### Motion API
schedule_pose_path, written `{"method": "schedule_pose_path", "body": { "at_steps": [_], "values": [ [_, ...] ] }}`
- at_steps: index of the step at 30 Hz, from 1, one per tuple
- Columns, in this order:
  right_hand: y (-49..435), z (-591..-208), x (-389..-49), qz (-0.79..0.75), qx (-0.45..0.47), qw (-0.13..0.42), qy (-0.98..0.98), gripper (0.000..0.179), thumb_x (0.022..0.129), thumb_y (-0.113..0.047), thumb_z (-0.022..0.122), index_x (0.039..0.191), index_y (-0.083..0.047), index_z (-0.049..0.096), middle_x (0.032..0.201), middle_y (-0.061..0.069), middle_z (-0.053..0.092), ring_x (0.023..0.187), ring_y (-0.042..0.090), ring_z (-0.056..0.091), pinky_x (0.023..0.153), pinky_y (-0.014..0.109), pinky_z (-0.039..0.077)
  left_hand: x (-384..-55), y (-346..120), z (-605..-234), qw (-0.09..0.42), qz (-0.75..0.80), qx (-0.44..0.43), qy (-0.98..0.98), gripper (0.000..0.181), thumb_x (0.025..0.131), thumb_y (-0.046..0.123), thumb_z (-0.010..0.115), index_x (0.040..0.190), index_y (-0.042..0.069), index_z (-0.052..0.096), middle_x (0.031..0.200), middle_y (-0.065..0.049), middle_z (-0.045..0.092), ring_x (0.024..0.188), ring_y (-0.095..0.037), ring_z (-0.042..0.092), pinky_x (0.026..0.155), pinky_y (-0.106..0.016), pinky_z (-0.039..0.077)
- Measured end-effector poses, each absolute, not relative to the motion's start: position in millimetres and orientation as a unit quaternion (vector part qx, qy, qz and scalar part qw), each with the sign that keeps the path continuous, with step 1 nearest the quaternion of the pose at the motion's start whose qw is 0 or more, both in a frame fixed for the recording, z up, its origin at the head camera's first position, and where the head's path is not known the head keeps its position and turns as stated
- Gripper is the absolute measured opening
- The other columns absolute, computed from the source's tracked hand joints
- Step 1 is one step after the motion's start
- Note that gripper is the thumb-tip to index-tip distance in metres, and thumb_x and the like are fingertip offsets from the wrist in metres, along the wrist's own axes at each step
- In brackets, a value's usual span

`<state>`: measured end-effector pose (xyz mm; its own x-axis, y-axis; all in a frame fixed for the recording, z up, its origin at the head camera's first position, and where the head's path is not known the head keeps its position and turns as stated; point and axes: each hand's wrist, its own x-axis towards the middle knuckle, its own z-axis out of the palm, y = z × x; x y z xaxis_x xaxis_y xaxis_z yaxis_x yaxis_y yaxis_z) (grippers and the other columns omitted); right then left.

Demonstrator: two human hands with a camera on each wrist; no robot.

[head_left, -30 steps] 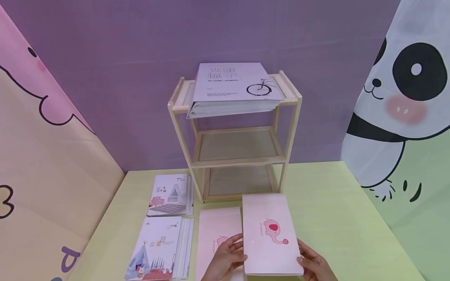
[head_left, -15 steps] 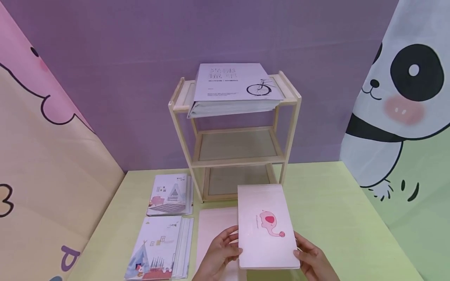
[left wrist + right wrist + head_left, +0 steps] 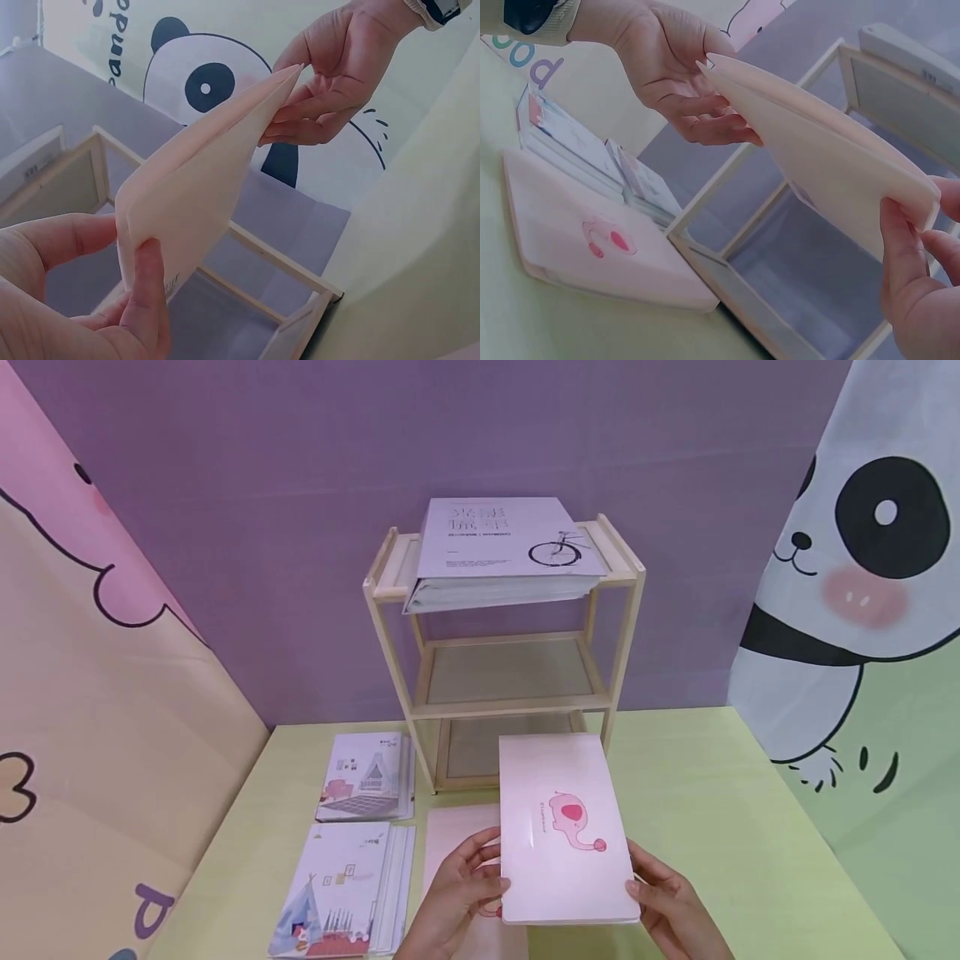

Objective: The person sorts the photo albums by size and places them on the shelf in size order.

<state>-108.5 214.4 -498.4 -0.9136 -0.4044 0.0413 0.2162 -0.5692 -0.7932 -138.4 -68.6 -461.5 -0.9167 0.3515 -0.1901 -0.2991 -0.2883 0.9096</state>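
Before the shelf (image 3: 512, 703), both hands (image 3: 455, 895) (image 3: 675, 903) pinch a pink notebook (image 3: 566, 831) at opposite edges; thumbs (image 3: 489, 889) lie on top.

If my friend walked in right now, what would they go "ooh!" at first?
Probably the giant panda on the wall at the right, with its big black eye patch. Next might be the pink elephant notebook at the front, held between the person's left hand and right hand. Behind it, a white book with a bicycle on its cover lies on top of the wooden rack.
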Motion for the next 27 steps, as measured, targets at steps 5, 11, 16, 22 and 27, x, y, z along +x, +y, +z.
{"method": "schedule_pose_path", "body": {
  "at_steps": [5,11,16,22,27],
  "values": [
    [213.4,-492.2,-110.0,-0.884,-0.152,0.170,0.408,0.054,0.097,0.007,0.032,0.133,-0.026,0.055,0.128,-0.007,0.056,0.108,0.014,0.059,0.090,0.028,0.049,-136.8,-69.8,-456.6,0.196,0.803,0.028,0.562,0.066,0.078,-0.010,0.062,0.139,-0.004,0.036,0.113,-0.007,0.052,0.097,-0.015,0.054,0.075,-0.024,0.052],
    [213.0,-485.4,-112.9,-0.879,-0.168,0.165,0.414,0.054,0.097,0.007,0.030,0.136,-0.024,0.052,0.132,-0.006,0.054,0.109,0.014,0.059,0.089,0.028,0.049,-136.2,-71.6,-448.6,0.185,0.807,0.037,0.559,0.065,0.079,-0.010,0.062,0.138,-0.005,0.036,0.112,-0.006,0.051,0.096,-0.015,0.053,0.077,-0.022,0.051],
    [213.9,-477.7,-117.7,-0.872,-0.178,0.156,0.429,0.054,0.097,0.008,0.031,0.138,-0.022,0.050,0.132,-0.003,0.053,0.108,0.016,0.060,0.088,0.027,0.050,-139.6,-71.4,-440.0,0.174,0.803,0.033,0.569,0.065,0.078,-0.009,0.063,0.138,-0.004,0.038,0.111,-0.006,0.052,0.095,-0.015,0.053,0.074,-0.021,0.050],
    [211.2,-466.1,-122.2,-0.869,-0.160,0.140,0.447,0.052,0.096,0.007,0.034,0.133,-0.023,0.055,0.129,-0.003,0.055,0.105,0.013,0.060,0.086,0.025,0.050,-142.5,-70.9,-428.5,0.154,0.804,0.034,0.573,0.064,0.077,-0.008,0.063,0.136,-0.006,0.038,0.111,-0.008,0.050,0.095,-0.016,0.052,0.071,-0.019,0.050],
    [209.5,-457.7,-127.6,-0.874,-0.183,0.124,0.433,0.053,0.095,0.011,0.033,0.133,-0.020,0.056,0.127,-0.002,0.056,0.105,0.013,0.060,0.085,0.025,0.051,-146.6,-71.5,-420.1,0.142,0.806,0.044,0.573,0.064,0.076,-0.010,0.062,0.135,-0.009,0.037,0.111,-0.009,0.049,0.095,-0.017,0.051,0.074,-0.020,0.050]
  ]
}}
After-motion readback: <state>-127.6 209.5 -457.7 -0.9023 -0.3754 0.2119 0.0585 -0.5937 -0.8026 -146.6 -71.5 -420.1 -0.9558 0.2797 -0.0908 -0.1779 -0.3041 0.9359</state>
